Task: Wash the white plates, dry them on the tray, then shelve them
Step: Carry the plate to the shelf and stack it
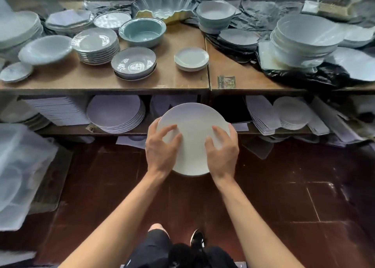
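Two hands carry one white plate in front of the shelves, above the dark tiled floor. The left hand and the right hand each take a side, which looks like the sensible way to keep a smooth dish level while it travels. On both hands the fingers are spread and curled, tips pressing down on the plate's upper face; whether the thumbs hook beneath the rim I cannot tell. The plate's middle lies bare between the two sets of fingertips, its far edge reaching beyond them toward the lower shelf. Just left of the left fingers sits a stack of pale plates. My guess is this one is headed there, the shelving step.
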### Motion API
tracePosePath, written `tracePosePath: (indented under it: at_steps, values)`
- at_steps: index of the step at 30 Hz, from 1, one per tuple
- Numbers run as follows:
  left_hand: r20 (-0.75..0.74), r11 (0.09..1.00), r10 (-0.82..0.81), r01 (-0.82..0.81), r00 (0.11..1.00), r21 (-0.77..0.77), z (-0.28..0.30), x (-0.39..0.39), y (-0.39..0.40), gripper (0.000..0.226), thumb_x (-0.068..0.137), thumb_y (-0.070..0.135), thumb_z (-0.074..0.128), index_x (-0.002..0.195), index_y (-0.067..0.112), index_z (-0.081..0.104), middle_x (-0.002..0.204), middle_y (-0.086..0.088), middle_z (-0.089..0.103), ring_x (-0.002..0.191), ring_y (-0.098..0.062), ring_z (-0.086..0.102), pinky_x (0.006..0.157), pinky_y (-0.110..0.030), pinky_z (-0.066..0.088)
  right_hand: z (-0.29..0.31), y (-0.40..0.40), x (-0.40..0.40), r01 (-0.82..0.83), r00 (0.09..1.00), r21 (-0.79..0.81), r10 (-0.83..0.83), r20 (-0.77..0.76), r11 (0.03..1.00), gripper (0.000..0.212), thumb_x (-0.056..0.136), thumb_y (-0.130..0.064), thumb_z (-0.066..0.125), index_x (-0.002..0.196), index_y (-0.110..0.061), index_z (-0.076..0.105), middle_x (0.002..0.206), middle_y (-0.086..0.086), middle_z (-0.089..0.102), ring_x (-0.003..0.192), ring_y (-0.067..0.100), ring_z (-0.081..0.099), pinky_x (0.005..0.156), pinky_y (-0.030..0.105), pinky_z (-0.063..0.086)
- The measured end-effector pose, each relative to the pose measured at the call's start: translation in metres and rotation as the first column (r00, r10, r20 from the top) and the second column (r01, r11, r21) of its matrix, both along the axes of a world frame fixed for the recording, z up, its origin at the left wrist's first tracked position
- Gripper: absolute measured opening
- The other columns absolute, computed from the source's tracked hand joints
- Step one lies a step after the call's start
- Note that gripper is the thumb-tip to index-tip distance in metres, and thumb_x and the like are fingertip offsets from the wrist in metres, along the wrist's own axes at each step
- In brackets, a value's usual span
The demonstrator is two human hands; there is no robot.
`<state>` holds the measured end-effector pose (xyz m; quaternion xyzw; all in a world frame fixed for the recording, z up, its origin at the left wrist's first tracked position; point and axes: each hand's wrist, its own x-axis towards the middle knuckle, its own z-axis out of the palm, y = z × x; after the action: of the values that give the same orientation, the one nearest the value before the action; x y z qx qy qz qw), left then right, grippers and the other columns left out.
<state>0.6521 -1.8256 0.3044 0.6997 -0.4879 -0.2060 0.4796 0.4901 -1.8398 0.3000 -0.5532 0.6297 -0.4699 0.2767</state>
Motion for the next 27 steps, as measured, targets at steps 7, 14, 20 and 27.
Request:
tracePosePath:
  at_steps: [7,14,20,27]
  values:
    - [-0.049,0.997,0.054,-0.051,0.997,0.057,-0.014,0.027,-0.092,0.025,0.083,0.025,0.079,0.107,0.03,0.077,0.142,0.012,0.051,0.127,0.0,0.048,0.1,-0.012,0.035,-0.011,-0.099,0.027,-0.07,0.997,0.028,0.071,-0.034,0.997,0.031,0.09,-0.013,0.069,0.121,-0.012,0.072,0.152,0.004,0.043,0.141,0.014,0.039,0.112,0.01,0.025]
    - [-0.121,0.992,0.072,-0.058,0.99,0.112,-0.024,0.064,-0.206,0.023,0.083,0.024,0.078,0.106,0.029,0.077,0.139,0.014,0.051,0.123,0.003,0.048,0.096,-0.006,0.032,-0.014,-0.212,0.066,-0.047,0.997,0.085,0.053,-0.064,0.995,0.031,0.091,-0.013,0.068,0.122,-0.013,0.072,0.151,-0.001,0.043,0.136,0.007,0.041,0.11,0.016,0.031]
    - [-0.175,0.992,0.046,-0.025,0.983,0.12,-0.021,0.082,-0.297,0.023,0.079,0.026,0.077,0.101,0.032,0.077,0.139,0.013,0.053,0.126,-0.004,0.053,0.11,-0.036,0.044,-0.012,-0.293,0.084,-0.015,0.999,0.102,0.019,-0.045,0.995,0.032,0.091,-0.013,0.067,0.122,-0.015,0.071,0.15,-0.001,0.044,0.135,0.007,0.042,0.11,0.015,0.035]
    - [-0.127,0.984,0.01,0.013,0.992,0.176,-0.027,0.068,-0.396,0.022,0.084,0.025,0.075,0.105,0.029,0.076,0.13,0.014,0.054,0.12,-0.002,0.051,0.102,-0.024,0.042,-0.025,-0.393,0.071,-0.03,0.999,0.133,0.034,-0.028,0.991,0.03,0.092,-0.008,0.065,0.121,-0.011,0.071,0.15,0.0,0.045,0.121,-0.008,0.037,0.092,-0.01,0.022]
